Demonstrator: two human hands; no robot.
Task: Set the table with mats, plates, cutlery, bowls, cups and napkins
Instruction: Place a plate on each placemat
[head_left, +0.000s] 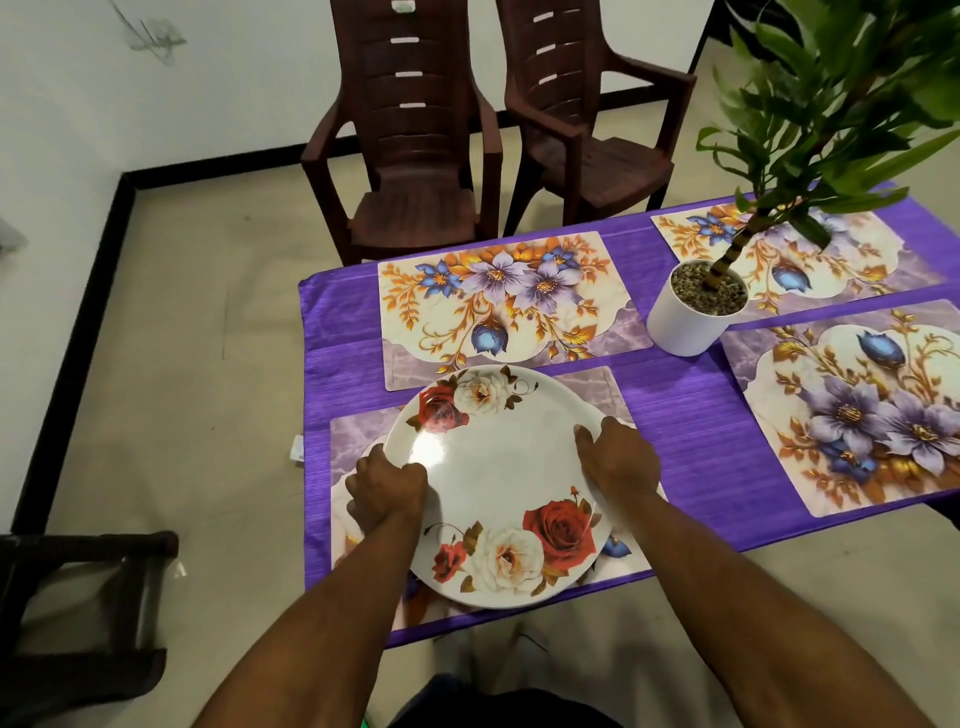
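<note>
White rose-print plate (498, 483) sits over the nearest floral mat (597, 395), gripped w/ both hands at opposite rims: left hand (387, 491) fingers curled round the left edge, right hand (618, 460) clamped on the right edge, prob. to centre it level on the mat. Can't tell if it's fully down. Three other mats on the purple tablecloth (685, 415) lie bare; potted plant (696, 306) stands between them.

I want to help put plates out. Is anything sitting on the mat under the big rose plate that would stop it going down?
Nothing visible is in the way. Both hands, left and right, hold the rose plate by its edges over the nearest floral mat. The parts of that mat that show are bare. The white plant pot stands off to the right, well away from it.
</note>
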